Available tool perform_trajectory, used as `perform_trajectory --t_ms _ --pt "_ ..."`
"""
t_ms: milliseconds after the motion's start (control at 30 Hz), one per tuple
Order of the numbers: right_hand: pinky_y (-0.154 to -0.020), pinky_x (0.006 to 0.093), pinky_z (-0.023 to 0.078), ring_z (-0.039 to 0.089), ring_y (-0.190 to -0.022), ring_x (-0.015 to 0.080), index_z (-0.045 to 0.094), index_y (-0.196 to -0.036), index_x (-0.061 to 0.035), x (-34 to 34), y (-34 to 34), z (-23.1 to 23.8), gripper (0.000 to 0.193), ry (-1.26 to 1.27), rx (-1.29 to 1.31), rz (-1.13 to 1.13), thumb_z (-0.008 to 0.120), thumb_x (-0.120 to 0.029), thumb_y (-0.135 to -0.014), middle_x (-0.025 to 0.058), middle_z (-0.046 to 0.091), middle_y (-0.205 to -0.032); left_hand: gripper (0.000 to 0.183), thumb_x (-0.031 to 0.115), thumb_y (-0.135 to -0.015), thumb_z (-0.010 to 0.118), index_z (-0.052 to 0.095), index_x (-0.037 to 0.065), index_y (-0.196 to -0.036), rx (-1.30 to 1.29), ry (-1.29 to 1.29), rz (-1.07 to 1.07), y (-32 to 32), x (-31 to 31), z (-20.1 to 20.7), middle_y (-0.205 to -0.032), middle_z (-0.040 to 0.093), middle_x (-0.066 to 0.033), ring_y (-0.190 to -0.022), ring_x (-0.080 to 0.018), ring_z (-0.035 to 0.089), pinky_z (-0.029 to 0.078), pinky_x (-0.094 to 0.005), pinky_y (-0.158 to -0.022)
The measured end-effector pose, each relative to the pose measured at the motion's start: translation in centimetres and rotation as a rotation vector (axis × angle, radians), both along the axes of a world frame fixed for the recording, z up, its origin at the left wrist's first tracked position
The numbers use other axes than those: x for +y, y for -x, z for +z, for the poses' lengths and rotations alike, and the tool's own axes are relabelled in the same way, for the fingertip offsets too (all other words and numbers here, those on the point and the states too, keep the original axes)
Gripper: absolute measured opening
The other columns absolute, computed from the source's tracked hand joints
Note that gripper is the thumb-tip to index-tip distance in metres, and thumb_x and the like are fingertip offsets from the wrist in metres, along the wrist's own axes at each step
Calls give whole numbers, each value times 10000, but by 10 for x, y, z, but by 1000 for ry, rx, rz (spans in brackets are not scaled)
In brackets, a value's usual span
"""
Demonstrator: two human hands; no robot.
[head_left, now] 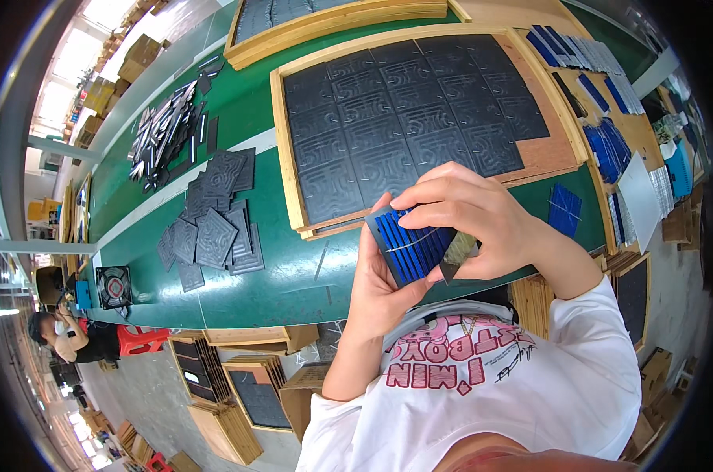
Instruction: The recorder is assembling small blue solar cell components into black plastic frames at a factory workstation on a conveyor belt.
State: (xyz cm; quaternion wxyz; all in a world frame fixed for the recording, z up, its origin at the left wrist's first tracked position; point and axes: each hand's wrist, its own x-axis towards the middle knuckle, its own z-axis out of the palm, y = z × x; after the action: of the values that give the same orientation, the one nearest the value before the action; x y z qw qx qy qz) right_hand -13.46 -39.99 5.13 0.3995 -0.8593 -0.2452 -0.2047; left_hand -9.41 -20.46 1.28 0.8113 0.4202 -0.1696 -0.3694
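The blue striped piece is up in the air between the two hands, just over the near side of the green counter. It sits against a dark square backing, and the two look like thin, flat things that could crack, so soft fingers seem best. The left hand is wrapped around the left and lower side, with its thumb along the near edge. The right hand is curled over the top and right side, fingers bent onto the blue face. A dull yellowish bit shows by the right fingers; I cannot tell what it is. To do this well, let the left hand carry the weight and stay steady while the right hand presses gently near the edges, not hard in the middle. Keep the piece flat and don't twist it. It is safer to stay clear of the wooden frame just beyond, so nothing bumps the black tiles lying inside it.
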Motion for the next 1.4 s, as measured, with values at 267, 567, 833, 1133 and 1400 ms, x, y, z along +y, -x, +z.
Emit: perform_trajectory --t_ms 267,567,833,1133,1400 --pt "-878 430 518 605 -1070 328 616 -1197 -89 -2 2 2 687 72 44 -25 868 -155 -561 103 614 -1276 1049 -243 -706 589 97 92 -1569 -3 -3 21 0 2 4 -1407 450 -125 -1285 -254 532 495 -388 -1045" --pt "-785 386 577 593 -1119 288 577 -1260 -155 -1 0 1 793 17 2 -20 844 -69 -518 16 627 -1279 1038 -248 -713 585 99 84 -1568 -21 4 17 1 1 5 -1405 455 -128 -1288 -252 530 491 -391 -1050" --pt "-913 435 497 599 -1109 338 617 -1208 -84 -2 0 2 687 -1 18 -12 879 -189 -582 122 609 -1299 1052 -253 -705 585 103 102 -1571 -6 11 1 -1 4 1 -1429 433 -135 -1307 -276 512 494 -428 -1051" --pt "-995 438 457 592 -1168 331 612 -1207 -66 -21 -4 5 688 -76 67 -16 874 -153 -577 126 637 -1273 928 -96 -791 651 149 70 -1554 194 149 105 0 4 13 -1399 467 -214 -1255 -426 540 541 -588 -954" --pt "-1009 433 450 596 -1164 309 634 -1179 -87 -20 -7 -12 614 -110 57 -16 837 -88 -600 100 648 -1267 795 -144 -866 538 191 83 -1544 176 94 180 0 1 8 -1400 464 -226 -1216 -416 573 554 -574 -943"
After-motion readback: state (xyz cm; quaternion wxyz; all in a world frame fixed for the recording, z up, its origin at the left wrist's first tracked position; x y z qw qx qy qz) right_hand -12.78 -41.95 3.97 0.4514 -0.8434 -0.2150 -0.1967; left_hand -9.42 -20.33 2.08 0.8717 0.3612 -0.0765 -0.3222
